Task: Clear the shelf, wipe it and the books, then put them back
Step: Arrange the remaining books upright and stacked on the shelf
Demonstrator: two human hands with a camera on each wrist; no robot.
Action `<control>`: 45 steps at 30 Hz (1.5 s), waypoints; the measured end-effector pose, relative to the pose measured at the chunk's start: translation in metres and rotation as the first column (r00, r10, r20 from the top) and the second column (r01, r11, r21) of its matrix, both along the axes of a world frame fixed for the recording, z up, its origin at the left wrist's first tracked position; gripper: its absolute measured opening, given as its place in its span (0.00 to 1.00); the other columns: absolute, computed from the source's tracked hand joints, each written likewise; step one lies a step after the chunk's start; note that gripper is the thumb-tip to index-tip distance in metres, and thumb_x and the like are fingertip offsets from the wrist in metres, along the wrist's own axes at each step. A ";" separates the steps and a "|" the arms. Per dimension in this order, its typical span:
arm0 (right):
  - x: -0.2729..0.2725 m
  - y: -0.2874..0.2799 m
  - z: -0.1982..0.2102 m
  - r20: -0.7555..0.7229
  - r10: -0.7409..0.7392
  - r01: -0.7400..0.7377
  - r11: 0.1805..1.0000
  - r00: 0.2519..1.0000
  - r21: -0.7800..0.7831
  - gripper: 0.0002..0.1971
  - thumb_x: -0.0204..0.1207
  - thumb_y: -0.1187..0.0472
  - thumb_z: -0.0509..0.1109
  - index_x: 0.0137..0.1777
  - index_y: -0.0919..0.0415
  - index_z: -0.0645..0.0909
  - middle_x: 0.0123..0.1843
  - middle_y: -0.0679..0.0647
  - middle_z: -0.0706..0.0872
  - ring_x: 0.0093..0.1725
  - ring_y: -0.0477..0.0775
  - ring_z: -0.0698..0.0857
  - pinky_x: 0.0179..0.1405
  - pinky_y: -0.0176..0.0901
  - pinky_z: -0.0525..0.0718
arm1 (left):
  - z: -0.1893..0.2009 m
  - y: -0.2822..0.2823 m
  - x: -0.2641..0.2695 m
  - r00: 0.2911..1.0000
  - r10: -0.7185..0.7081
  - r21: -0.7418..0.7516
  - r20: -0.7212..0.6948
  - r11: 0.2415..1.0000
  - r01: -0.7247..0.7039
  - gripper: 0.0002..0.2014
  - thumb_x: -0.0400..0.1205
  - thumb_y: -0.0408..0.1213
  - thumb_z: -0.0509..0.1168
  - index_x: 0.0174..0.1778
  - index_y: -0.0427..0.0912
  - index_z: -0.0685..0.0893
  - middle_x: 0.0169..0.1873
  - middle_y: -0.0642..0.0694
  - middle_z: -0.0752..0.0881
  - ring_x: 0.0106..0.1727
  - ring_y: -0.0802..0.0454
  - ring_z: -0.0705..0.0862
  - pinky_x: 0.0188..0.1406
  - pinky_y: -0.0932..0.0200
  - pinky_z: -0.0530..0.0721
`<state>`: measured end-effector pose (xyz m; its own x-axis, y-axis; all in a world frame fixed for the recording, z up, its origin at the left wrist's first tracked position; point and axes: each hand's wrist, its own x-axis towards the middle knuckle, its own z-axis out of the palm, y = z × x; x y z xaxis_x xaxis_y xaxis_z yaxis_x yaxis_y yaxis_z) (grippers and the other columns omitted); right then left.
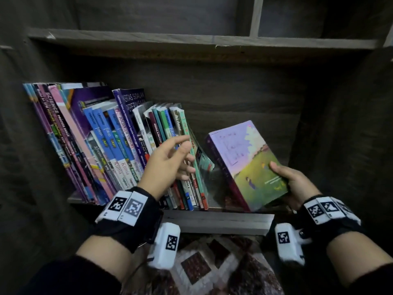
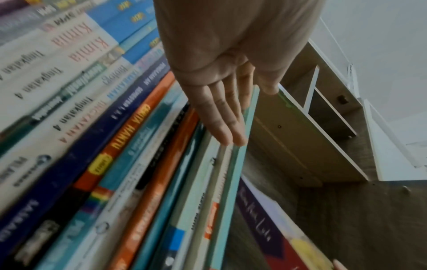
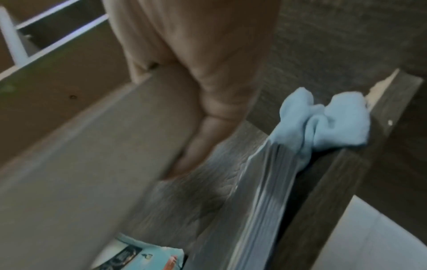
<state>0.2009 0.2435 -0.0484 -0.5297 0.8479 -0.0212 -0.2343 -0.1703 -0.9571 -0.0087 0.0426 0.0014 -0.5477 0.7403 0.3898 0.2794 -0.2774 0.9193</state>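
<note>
Purple-spined and pastel-covered, a paperback (image 1: 248, 165) sits in the right hand (image 1: 293, 184) at centre right of the head view, the thumb over its lower cover and the fingers behind, so that grip is closed on it, tilted, its lower corner low over the shelf board (image 1: 217, 218). Left of it a row of books (image 1: 110, 145) leans leftward across the middle of the frame, with bare shelf between row and paperback. The left hand (image 1: 168, 162) reaches to the row's right end, fingers loose and extended against the last teal book (image 1: 192, 158), holding nothing. I judge the task late or early; which one I cannot tell.

In the left wrist view, the fingers (image 2: 226, 124) lie straight along the teal book's edge at upper centre, and the purple spine shows at lower right.

In the right wrist view, blurred, the paperback's pale page edge fills the left half, the hand curled round it. A light blue cloth (image 3: 323, 120) lies bunched at centre right on a dark wooden edge. Its presence suggests wiping is under way or done, though no frame proves which books are clean.
</note>
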 end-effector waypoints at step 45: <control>-0.160 -0.078 -0.006 0.078 0.212 -0.223 0.957 0.974 0.186 0.34 0.77 0.28 0.54 0.73 0.49 0.76 0.65 0.53 0.86 0.64 0.56 0.85 0.66 0.62 0.80 | -0.023 -0.026 -0.052 0.558 0.353 -0.096 -0.751 0.778 -0.621 0.13 0.82 0.51 0.65 0.49 0.48 0.69 0.27 0.50 0.81 0.28 0.50 0.82 0.29 0.49 0.85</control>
<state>0.0410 0.1656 -0.0547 -0.7045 0.7033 0.0952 -0.1561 -0.0227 -0.9875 -0.0605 0.0163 -0.0216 -0.5510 0.5850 0.5952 0.8340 0.3609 0.4173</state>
